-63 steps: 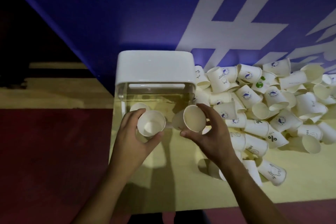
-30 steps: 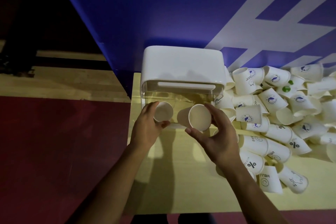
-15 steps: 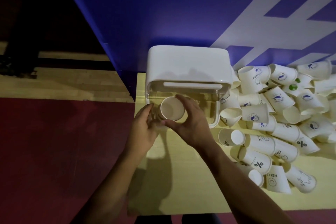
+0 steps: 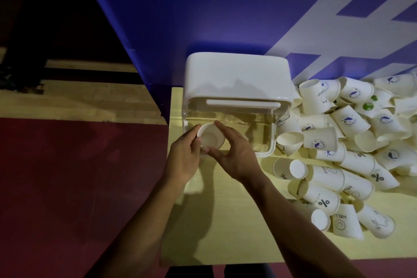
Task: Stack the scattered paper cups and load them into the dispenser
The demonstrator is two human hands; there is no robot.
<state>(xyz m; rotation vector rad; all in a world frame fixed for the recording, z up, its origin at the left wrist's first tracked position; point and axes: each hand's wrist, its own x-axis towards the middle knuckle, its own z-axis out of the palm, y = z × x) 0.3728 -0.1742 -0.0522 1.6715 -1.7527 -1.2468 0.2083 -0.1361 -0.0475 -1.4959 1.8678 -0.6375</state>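
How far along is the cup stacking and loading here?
Done: little; the dispenser looks nearly empty through its clear body. In hand: the left hand and right hand together hold a cup at its front left. Left: the large pile of loose cups lying on the table.

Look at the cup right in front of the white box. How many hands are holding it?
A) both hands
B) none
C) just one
A: the left hand and the right hand each curl fingers round the cup at the clear front of the dispenser.
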